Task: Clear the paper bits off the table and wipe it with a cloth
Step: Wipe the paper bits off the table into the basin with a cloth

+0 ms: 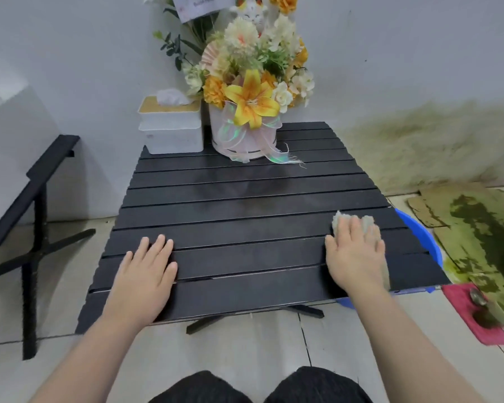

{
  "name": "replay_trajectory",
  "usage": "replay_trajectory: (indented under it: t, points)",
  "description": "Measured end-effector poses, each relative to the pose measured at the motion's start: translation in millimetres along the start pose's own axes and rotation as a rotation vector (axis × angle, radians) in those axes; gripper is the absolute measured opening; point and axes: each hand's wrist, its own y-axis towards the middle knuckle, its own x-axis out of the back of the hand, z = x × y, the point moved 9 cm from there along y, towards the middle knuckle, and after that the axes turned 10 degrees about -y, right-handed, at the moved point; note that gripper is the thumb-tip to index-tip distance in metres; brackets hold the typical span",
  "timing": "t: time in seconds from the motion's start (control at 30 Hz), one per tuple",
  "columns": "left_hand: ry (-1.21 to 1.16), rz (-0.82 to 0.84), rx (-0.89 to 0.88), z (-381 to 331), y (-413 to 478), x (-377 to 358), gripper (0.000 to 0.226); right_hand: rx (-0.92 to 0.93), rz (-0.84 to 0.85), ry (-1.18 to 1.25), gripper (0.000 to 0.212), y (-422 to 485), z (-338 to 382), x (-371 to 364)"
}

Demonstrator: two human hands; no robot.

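The black slatted table (245,216) fills the middle of the view, and I see no paper bits on its slats. My right hand (355,254) presses flat on a pale beige cloth (371,225) near the table's right edge; the cloth shows past my fingertips and along my little finger. My left hand (146,274) lies flat on the near left slats, fingers slightly apart, holding nothing. A faint damp sheen shows on the middle slats.
A white tissue box (172,132) and a flower arrangement in a white pot (245,112) stand at the table's far edge. A blue basin (422,239) sits under the right edge. A black folding frame (32,228) stands left. A pink cloth (472,312) and stained cardboard (474,222) lie on the floor to the right.
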Motion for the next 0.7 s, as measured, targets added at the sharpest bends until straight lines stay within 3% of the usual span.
replay_trajectory:
  t: [0.07, 0.13, 0.2, 0.27, 0.4, 0.47, 0.53, 0.63, 0.7]
  points:
    - [-0.014, 0.039, 0.003, 12, -6, -7, 0.053, 0.236, -0.022, 0.025, 0.055, -29, 86, 3]
    - [-0.042, 0.031, -0.014, 9, -4, -9, 0.053, 0.584, -0.017, 0.052, 0.052, -75, 164, 1]
    - [-0.047, 0.012, -0.029, 9, -2, -8, 0.053, 0.837, -0.007, 0.070, 0.047, -102, 189, 3]
    - [-0.025, 0.013, -0.040, 12, -3, -10, 0.054, 0.792, -0.011, 0.090, 0.044, -81, 159, 1]
    - [-0.068, 0.002, -0.036, 12, -3, -13, 0.055, 0.236, 0.093, 0.061, 0.046, -10, 48, -9]
    - [-0.065, -0.005, -0.032, 11, -3, -12, 0.054, 0.122, 0.092, 0.016, 0.047, -12, 48, -7]
    - [-0.077, 0.004, -0.026, 9, -3, -11, 0.053, 0.213, 0.083, -0.028, 0.048, -31, 96, -5]
    - [-0.255, 0.043, -0.010, 10, 0, -3, 0.050, 0.550, 0.027, 0.038, 0.048, -85, 191, 0]
    - [-0.367, 0.042, 0.007, 22, 4, 9, 0.049, 0.687, 0.033, 0.060, 0.049, -99, 210, 0]
